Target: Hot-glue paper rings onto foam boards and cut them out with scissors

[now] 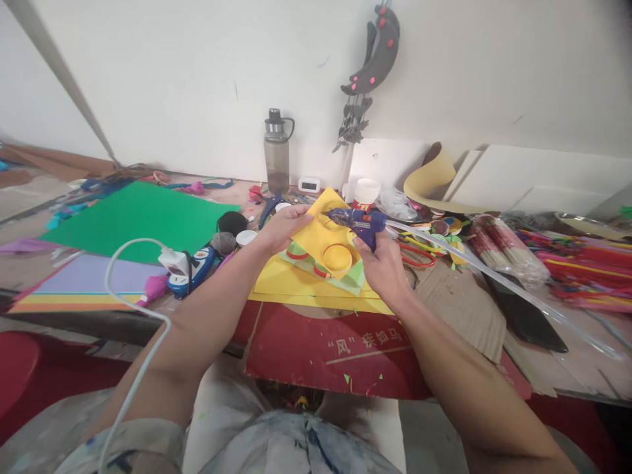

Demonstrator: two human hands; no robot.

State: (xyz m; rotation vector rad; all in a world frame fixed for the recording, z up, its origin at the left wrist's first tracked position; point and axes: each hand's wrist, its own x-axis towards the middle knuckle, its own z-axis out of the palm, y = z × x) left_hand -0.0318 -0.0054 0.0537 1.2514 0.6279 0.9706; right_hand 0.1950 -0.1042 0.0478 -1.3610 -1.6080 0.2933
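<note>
My left hand [284, 229] pinches the left edge of a yellow piece of craft paper [316, 245], holding it up and tilted. Two round yellow cup-like rings sit on that piece, the lower one [338, 261] in plain sight. My right hand [388, 266] is wrapped round the handle of a blue glue gun [363, 222]. Its nozzle points left, at the upper ring; whether it touches is too small to tell. A clear glue stick [474, 260] runs out of the gun's back, far to the right. Beneath lies a light green piece [356, 282] with red-rimmed green rings.
Yellow sheets [276, 283] lie over a red printed board [306, 349] at the table's front. A green sheet [143, 220] and a power strip [197, 266] are left; a white cable crosses my left arm. A bottle [277, 155] stands behind; a black phone [526, 313] lies right.
</note>
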